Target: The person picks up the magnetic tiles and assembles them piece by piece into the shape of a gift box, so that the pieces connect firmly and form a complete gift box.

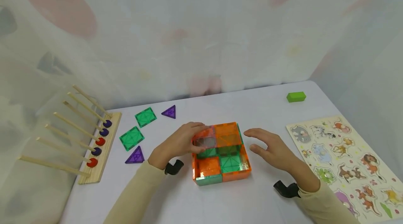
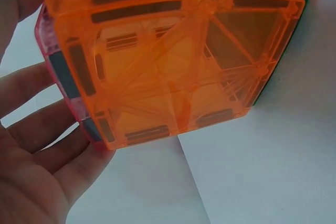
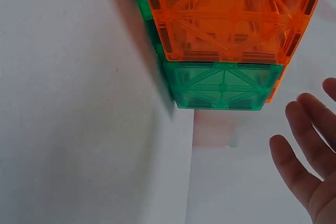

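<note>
A box of translucent magnetic tiles [image 1: 231, 163] stands mid-table, with orange and green walls and floor tiles. An orange square tile [image 1: 227, 134] covers its far right part, and a pink tile [image 1: 207, 138] lies beside it at the far left. My left hand [image 1: 181, 143] holds the pink tile at the box's left side, thumb on the near side and fingers beyond. Its fingers touch the pink edge in the left wrist view. My right hand [image 1: 272, 150] hovers right of the box, apart from it, fingers spread and holding nothing.
Left of the box lie two green square tiles [image 1: 146, 117] and two purple triangle tiles [image 1: 135, 155]. A wooden peg rack [image 1: 105, 157] with red and purple beads stands at far left. An animal puzzle board [image 1: 330, 154] lies at right, with a green block [image 1: 296, 97] behind it.
</note>
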